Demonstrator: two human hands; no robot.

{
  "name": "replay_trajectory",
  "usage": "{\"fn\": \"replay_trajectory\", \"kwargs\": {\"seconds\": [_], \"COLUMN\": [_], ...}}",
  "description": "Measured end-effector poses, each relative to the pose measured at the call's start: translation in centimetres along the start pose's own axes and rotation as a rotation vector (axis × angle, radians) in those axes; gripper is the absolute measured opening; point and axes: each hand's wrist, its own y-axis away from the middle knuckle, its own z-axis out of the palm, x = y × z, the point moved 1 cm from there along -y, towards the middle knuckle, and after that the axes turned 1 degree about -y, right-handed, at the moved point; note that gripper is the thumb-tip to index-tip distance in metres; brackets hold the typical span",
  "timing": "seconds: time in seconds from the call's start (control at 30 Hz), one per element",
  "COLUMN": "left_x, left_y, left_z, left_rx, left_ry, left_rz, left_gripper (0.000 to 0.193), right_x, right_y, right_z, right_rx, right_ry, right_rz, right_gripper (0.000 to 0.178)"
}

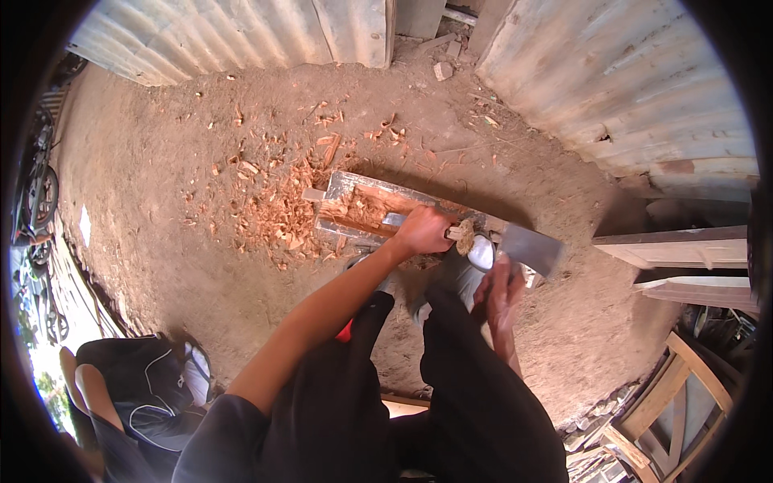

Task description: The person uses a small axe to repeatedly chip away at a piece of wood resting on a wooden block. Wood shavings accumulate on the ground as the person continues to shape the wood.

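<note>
My left hand is wrapped round a chisel; the frayed wooden end of its handle sticks out on the right, and its metal blade points left. That blade rests over a hollow cut into a long wooden block, which lies slantwise on the ground before me. My right hand, slightly smeared by motion, is closed on a tool with a broad, flat, cleaver-like metal blade, just right of the chisel handle. The grip of that tool is hidden. Between the hands shows a rounded white object whose kind I cannot tell.
Wood chips litter the dirt around the block's left end. Corrugated metal sheets stand at the back. Wooden boards and a wooden frame are at right. A person in dark clothes sits at lower left, near bicycles.
</note>
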Motion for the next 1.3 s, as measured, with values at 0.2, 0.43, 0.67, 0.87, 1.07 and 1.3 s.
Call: {"fn": "replay_trajectory", "kwargs": {"seconds": [0.2, 0.43, 0.67, 0.87, 1.07, 1.3], "left_x": [-0.2, 0.1, -0.6, -0.5, -1.1, -1.1], "left_y": [0.3, 0.0, 0.5, 0.4, 1.0, 0.8], "left_z": [0.2, 0.2, 0.2, 0.1, 0.2, 0.0], "left_rx": [0.022, 0.023, 0.032, -0.040, -0.009, -0.033], "left_ry": [-0.021, 0.001, -0.024, -0.042, -0.032, -0.022], "left_rz": [-0.006, -0.023, 0.003, -0.037, -0.035, 0.010], "left_gripper": [0.024, 0.024, 0.024, 0.024, 0.028, 0.028], "right_x": [-2.0, 3.2, 0.2, 2.2, -0.1, 1.1], "right_y": [-2.7, -2.7, -1.8, -1.3, -1.3, -1.1], "right_z": [-3.5, -2.2, -2.3, -0.4, -1.9, -0.2], "right_rx": [-0.195, -0.166, -0.059, -0.248, -0.183, -0.259], "right_ry": [0.394, 0.263, 0.091, 0.366, 0.212, 0.464], "right_rz": [0.100, -0.081, -0.163, -0.102, -0.025, -0.031], "right_gripper": [0.034, 0.025, 0.027, 0.025, 0.029, 0.031]}}
